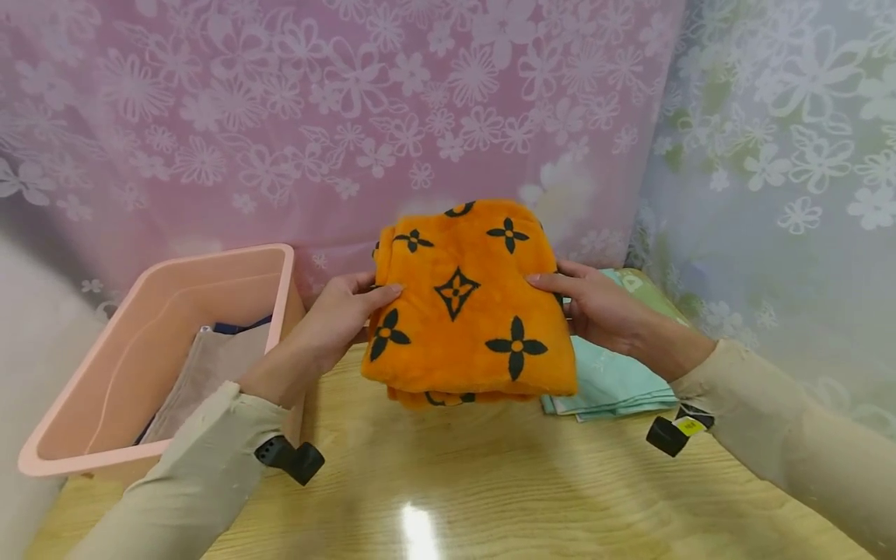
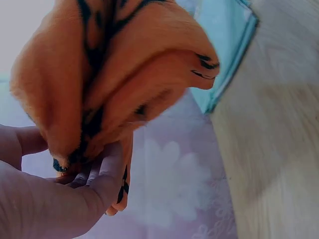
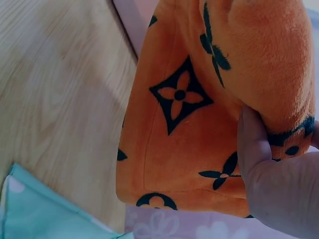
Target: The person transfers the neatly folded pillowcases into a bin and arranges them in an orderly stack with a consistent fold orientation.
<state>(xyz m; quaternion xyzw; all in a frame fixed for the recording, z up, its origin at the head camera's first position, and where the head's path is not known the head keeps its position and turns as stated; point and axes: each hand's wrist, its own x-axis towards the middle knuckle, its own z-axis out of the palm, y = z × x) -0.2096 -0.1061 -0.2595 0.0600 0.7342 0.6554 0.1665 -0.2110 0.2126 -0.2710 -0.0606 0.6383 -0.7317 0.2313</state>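
Note:
A folded orange plush cloth (image 1: pixel 476 342) with dark flower motifs is held up over the table, one hand at each side. My left hand (image 1: pixel 336 319) pinches its left edge, thumb on the front and fingers behind. At the opposite edge my right hand (image 1: pixel 609 307) grips it the same way. The left wrist view shows the folded layers of the orange cloth (image 2: pixel 144 74) between thumb and fingers of the left hand (image 2: pixel 55 194). In the right wrist view, the right hand (image 3: pixel 284 184) holds the cloth's (image 3: pixel 164 149) thick folded side.
At the left stands a pink plastic bin (image 1: pixel 91 365) with a grey folded cloth (image 1: pixel 217 373) and something dark blue inside. Folded mint-green fabric (image 1: pixel 616 381) lies on the wooden table (image 1: pixel 490 482) at the right, partly behind the right hand. Flowered curtains (image 1: pixel 350 117) hang behind.

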